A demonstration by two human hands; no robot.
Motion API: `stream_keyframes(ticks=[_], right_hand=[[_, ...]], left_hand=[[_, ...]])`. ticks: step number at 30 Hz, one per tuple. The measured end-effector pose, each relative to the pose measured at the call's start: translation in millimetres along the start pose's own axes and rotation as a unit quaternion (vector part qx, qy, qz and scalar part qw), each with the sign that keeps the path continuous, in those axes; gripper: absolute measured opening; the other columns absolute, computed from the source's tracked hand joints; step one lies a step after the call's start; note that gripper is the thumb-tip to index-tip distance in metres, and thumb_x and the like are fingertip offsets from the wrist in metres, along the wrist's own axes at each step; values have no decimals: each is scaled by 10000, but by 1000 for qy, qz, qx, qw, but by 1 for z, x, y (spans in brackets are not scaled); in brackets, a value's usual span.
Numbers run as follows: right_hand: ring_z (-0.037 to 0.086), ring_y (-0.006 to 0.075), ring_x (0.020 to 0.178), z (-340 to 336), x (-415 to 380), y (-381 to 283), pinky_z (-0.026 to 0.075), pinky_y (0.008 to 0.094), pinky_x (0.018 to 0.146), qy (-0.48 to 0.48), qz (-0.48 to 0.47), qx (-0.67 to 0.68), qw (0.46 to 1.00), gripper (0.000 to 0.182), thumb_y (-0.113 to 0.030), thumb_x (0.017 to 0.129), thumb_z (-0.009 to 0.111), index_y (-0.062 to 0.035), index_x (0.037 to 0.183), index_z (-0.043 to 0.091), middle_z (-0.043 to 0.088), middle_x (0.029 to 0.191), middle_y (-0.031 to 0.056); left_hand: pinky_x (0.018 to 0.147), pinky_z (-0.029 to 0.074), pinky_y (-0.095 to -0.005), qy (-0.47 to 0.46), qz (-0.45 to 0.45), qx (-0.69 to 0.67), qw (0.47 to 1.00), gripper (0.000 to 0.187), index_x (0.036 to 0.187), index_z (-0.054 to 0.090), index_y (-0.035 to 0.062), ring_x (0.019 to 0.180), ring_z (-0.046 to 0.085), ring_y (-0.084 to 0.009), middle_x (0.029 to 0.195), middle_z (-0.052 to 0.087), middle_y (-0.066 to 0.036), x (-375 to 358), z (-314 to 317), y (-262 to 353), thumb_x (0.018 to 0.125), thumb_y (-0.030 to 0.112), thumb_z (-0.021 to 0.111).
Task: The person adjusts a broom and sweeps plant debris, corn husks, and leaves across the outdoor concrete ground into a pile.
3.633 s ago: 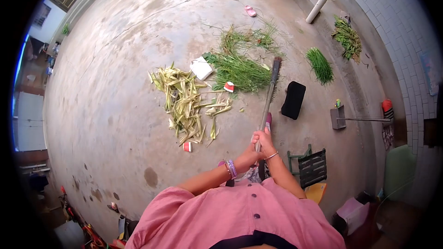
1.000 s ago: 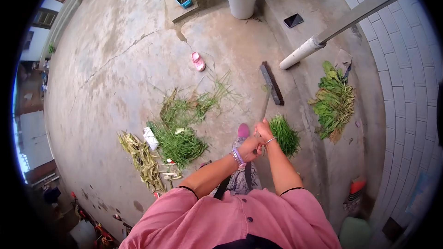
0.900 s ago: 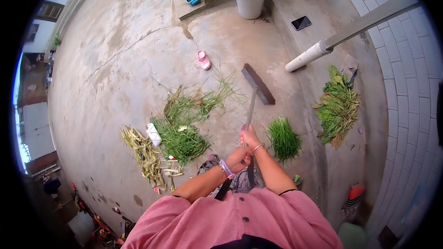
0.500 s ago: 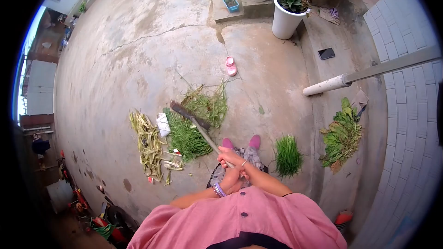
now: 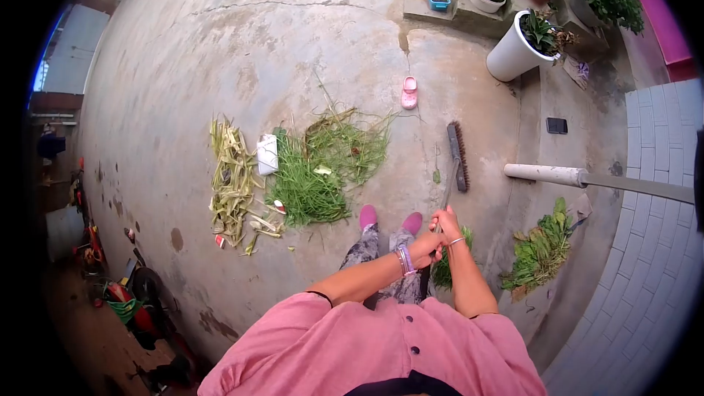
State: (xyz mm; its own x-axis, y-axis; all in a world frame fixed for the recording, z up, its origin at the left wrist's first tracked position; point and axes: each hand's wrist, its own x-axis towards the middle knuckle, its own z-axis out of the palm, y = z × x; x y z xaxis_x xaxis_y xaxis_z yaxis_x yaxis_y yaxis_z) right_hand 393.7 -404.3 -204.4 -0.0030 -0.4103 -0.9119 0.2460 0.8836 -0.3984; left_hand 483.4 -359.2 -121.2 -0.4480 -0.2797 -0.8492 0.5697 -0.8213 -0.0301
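Observation:
A broom with a dark bristled head is gripped by both hands, its pale handle running up from them. My left hand, with bracelets at the wrist, is wrapped round the lower part of the handle near my body. Just beyond it, my right hand is closed round the handle too. The broom head lies over the concrete ahead and to the right, beside a small green leaf. A bundle of green stalks is partly hidden behind my right forearm.
Green stalks and dry husks lie in piles on the left, with a white packet between. A pink clog sits ahead. Rightward are leafy greens, a pole, a phone and a white planter.
The broom head has swung from the green pile on the left across to the right, both hands moving right with it. The view has shifted too.

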Motion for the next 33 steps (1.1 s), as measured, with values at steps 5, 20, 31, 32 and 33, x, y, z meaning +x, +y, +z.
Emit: stream_keyframes(ticks=[5,20,31,32,33], right_hand=[[386,137,404,77,7,57,365,288,335,-77,58,-79,992,357,52,680,456,-85,959,281,399,574,66],[375,64,452,183,-86,69,320,197,358,-433,143,-201,867,762,24,722,457,-118,1360,68,392,618,10],[355,79,428,96,-102,-1,311,228,363,-341,104,-188,915,799,72,727,421,-148,1363,-12,383,597,17],[355,79,428,86,-102,-5,311,228,363,-342,108,-195,913,799,72,727,421,-148,1363,-12,383,597,17],[357,81,428,75,-102,-8,308,230,364,-315,115,-158,929,805,75,727,417,-161,1361,-19,384,598,21]], left_hand=[[374,283,-171,66,17,-71,995,110,741,427,79,460,359,-44,597,396,18,-28,-76,6,744,25,523],[566,441,-254,109,147,236,954,180,800,484,37,639,526,-106,745,529,-43,-217,-103,24,827,209,534],[497,427,-319,-672,503,98,535,123,803,564,-55,595,529,-249,856,529,-185,-460,74,50,798,59,518],[496,427,-317,-674,493,98,542,120,805,564,-53,594,528,-247,853,529,-183,-457,81,44,797,59,520],[496,426,-315,-673,488,96,547,118,807,565,-51,593,527,-244,850,529,-180,-452,87,39,796,58,522]])
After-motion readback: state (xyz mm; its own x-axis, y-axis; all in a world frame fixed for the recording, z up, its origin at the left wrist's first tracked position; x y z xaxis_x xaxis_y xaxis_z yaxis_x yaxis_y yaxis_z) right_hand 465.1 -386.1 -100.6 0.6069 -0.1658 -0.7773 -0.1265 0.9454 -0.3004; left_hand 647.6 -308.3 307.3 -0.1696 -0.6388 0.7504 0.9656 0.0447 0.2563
